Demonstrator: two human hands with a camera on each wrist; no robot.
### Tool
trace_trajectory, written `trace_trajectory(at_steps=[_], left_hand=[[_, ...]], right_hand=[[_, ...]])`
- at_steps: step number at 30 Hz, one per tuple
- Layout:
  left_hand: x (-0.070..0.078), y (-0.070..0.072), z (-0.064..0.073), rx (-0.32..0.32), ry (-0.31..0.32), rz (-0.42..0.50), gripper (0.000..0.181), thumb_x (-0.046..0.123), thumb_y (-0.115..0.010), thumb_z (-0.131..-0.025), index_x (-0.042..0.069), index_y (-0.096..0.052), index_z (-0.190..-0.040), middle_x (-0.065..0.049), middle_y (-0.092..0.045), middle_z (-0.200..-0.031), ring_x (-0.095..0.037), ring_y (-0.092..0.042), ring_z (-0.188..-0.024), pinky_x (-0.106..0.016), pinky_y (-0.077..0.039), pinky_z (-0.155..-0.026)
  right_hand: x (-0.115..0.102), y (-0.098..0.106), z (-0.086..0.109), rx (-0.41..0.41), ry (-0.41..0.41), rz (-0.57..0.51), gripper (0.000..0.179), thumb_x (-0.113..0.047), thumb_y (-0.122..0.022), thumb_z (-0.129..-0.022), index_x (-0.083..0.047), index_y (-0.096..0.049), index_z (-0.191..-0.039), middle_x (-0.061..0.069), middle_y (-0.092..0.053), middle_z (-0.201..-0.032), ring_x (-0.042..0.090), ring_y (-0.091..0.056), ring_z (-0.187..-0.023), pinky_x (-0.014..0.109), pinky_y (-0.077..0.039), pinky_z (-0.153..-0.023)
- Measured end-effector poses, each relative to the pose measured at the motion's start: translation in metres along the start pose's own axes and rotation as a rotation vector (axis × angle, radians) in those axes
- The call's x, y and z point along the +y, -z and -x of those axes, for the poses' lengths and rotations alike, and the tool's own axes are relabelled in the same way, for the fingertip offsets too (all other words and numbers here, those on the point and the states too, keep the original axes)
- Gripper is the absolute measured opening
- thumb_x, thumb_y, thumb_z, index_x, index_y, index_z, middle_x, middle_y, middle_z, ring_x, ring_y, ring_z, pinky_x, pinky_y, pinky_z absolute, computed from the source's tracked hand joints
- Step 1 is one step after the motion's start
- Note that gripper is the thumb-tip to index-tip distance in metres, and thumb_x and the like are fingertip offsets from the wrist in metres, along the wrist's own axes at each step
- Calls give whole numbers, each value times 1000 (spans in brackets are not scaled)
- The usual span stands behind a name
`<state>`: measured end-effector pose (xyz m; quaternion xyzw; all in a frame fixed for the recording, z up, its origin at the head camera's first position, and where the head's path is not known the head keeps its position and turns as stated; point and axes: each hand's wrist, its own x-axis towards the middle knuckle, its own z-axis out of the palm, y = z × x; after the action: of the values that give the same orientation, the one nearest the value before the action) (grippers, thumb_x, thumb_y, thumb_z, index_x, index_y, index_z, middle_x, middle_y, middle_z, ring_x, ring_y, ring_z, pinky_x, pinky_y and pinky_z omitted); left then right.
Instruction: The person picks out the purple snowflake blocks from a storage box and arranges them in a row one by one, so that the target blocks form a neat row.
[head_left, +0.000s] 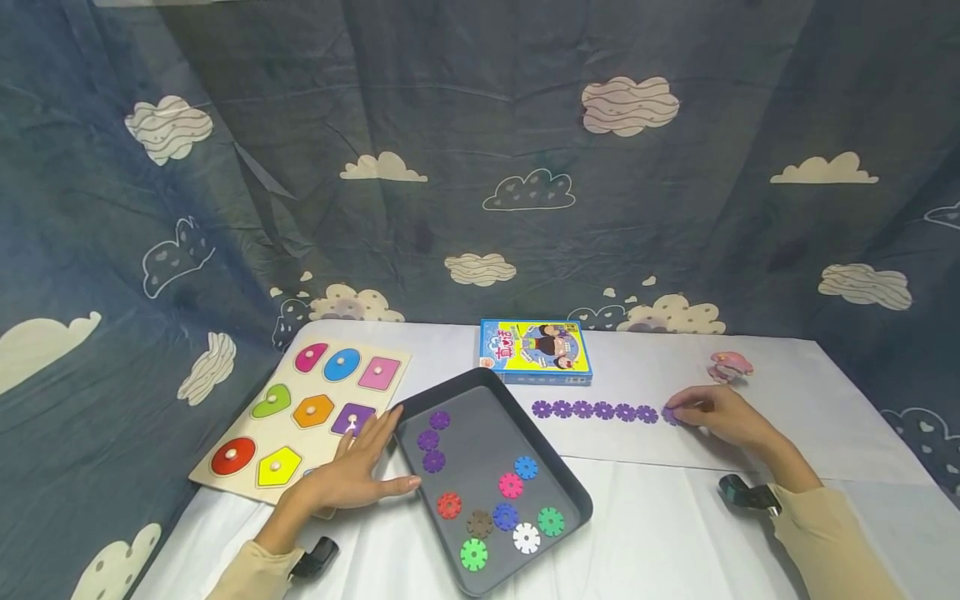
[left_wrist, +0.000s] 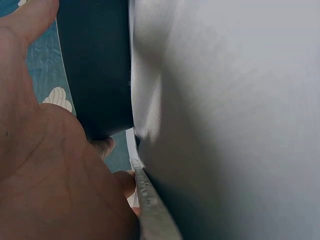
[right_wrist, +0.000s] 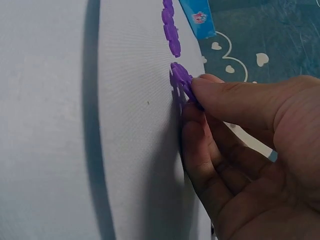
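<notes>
R hand [head_left: 716,412], right of centre in the frame, has a thin purple disc [right_wrist: 181,77] pinched btwn thumb & fingers, at the right end of a row of six purple discs [head_left: 604,410] on the white-covered desk [head_left: 652,517]; the R wrist view shows a small gap btwn it & the row, disc tilted. L hand [head_left: 352,479], lower left of centre, is spread w/ fingers mostly straight, at the left edge of a dark tray [head_left: 472,425]; can't tell how firmly it bears on it. Tray has three more purple discs upper left, plus other colours lower down. Shape board [head_left: 285,431] lies left of the tray, box [head_left: 536,350] behind the row, pink toy [head_left: 729,365] upper right of R hand. Handling: disc looks like plastic, so prob. v. light, fairly stiff, a bit slick, not esp. fragile, tho the notched teeth could bend if forced. Best hold = rim or flat faces near the edge, thumb vs. fingertips, light pinch; it's thin, so lying flat it's prob. awkward to get a nail under.
</notes>
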<state>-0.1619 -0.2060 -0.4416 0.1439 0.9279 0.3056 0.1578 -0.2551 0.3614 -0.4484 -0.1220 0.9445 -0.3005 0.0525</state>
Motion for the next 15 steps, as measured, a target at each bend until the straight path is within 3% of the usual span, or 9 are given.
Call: trace_trajectory(at_steps=[11,15], left_hand=[[0,0,0,0,-2,-2,112,64,-69,-84,26,2,-163,-8,-2,-170,-36,9,-156,-69,11,-117],[0,0,0,-2,-4,-1,112,64,-68,-84,26,2,-163,-8,-1,-170,-36,9,-156,-69,11,-117]], right_hand=[[-2,-1,-4,0,4,26,20,-13,-72,-92,-5,-74,-109,16,-72,-111,24,-63,-95,36,-52,-80],[-3,-3,-5,16,17,24,18,-13,-73,-91,-5,-74,-107,15,-73,-109,27,-64,-97,40,-51,-84]])
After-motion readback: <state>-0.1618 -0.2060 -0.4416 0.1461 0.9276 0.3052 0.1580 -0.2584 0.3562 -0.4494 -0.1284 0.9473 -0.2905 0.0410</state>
